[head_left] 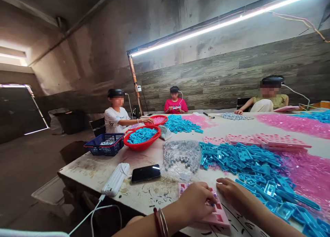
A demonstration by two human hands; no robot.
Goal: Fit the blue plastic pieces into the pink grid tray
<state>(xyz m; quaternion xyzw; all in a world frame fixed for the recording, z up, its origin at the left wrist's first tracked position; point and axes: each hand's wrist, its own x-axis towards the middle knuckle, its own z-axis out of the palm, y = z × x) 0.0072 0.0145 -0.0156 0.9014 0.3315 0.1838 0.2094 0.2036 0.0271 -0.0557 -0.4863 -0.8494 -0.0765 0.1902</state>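
Observation:
My left hand (pixel 197 201), with a red band and silver bangles at the wrist, is over a pink tray (pixel 216 219) with square recesses. Its fingers are bent together above the tray, on small bluish pieces too small to name. Beside the tray's right edge, my right hand (pixel 228 189) rests low on the white table (pixel 152 195), its fingers mostly hidden from this angle. A heap of blue plastic parts (pixel 242 158) lies just beyond and right of my right hand. Behind the tray sits a clear bag (pixel 182 158) of small pieces.
A black phone (pixel 145 173) and a white power bank (pixel 116 179) with cables lie left. Further back are a red basket (pixel 140 146), a blue basket (pixel 105 151) and stacked pink trays (pixel 268 140). Pink pieces (pixel 309 178) spread at right. Three people sit around the table.

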